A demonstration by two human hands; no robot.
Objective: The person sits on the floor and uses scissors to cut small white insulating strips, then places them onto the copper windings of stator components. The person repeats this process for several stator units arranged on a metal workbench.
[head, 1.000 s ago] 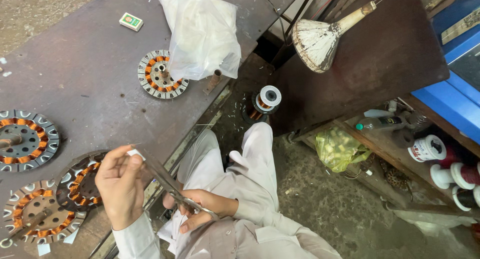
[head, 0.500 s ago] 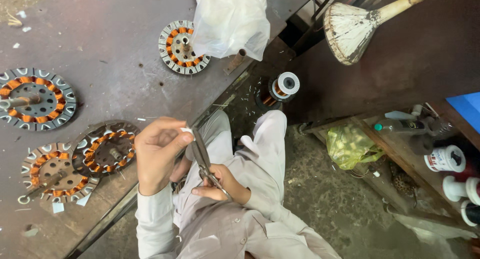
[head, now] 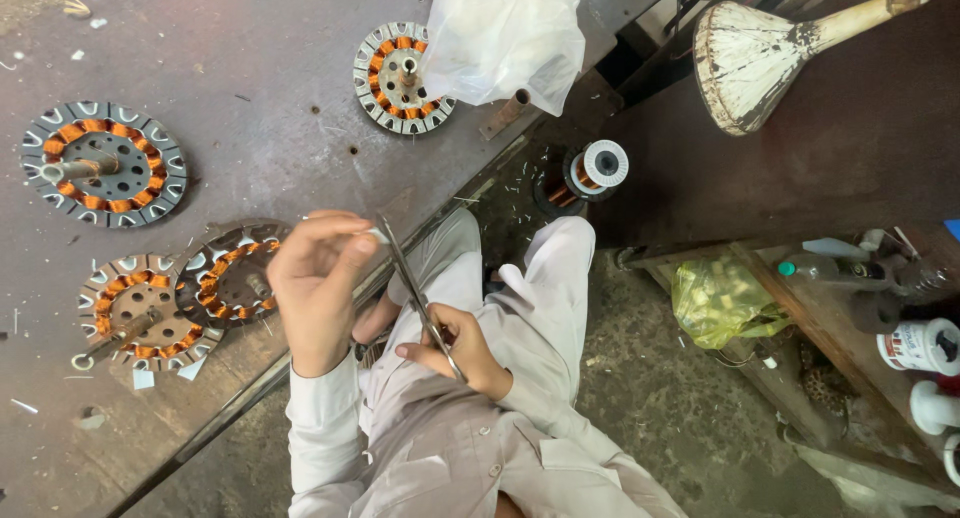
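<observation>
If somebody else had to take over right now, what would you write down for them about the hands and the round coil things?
Left hand: fingertips pinch a small white piece at the scissors' tip.
Right hand: grips the scissors over the lap, blades pointing up to the white piece.
Things: four round stators with copper windings lie on the metal table; the dark stator sits nearest the left hand, overlapping another.
Done: all four show copper coils.
Left: cannot tell; the white piece is between the fingertips at the blades.
</observation>
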